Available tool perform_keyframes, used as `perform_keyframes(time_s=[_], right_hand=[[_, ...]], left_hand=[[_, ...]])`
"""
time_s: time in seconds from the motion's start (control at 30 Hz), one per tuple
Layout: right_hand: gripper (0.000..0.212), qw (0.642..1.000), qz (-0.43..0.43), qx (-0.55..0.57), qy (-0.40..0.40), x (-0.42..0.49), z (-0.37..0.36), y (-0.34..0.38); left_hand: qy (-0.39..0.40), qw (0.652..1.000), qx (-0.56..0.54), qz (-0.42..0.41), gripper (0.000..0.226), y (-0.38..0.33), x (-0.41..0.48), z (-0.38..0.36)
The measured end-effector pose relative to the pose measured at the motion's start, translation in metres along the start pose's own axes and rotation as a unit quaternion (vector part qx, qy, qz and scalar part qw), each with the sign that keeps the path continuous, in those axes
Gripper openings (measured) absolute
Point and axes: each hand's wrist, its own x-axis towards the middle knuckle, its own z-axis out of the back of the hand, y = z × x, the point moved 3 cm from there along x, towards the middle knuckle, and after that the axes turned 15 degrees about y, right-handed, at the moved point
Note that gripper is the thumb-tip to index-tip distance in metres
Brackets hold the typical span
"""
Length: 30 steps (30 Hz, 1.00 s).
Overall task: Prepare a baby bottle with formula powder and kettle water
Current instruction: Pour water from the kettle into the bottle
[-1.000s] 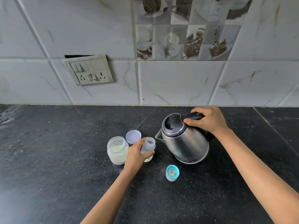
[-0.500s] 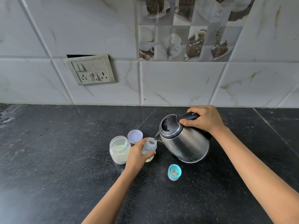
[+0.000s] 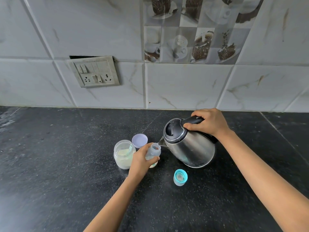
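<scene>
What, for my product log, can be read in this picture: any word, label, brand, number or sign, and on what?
Nothing can be read for certain.
Stainless steel kettle: small dark mark near its base, too small to read.
Clear plastic baby bottle: coloured print low on its wall, blurred.
Coffee-picture wall tile: round emblem on a white cup, blurred.
Grey wall switch plate: no lettering shows.

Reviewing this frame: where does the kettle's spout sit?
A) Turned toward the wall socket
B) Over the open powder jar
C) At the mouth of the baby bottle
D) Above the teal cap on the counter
C: the kettle, tilted by the right hand gripping its handle, has its spout at the open mouth of the baby bottle, which the left hand holds.
</scene>
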Motion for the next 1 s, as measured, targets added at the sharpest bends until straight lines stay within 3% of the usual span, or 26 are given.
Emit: perform_keyframes(time_s=[1.0], right_hand=[[0.059,1.000,0.005,-0.016,0.005,0.0004,-0.0004,0.0074]], left_hand=[[-0.015,1.000,0.002,0.001,0.053,0.0060,-0.0031,-0.0018]])
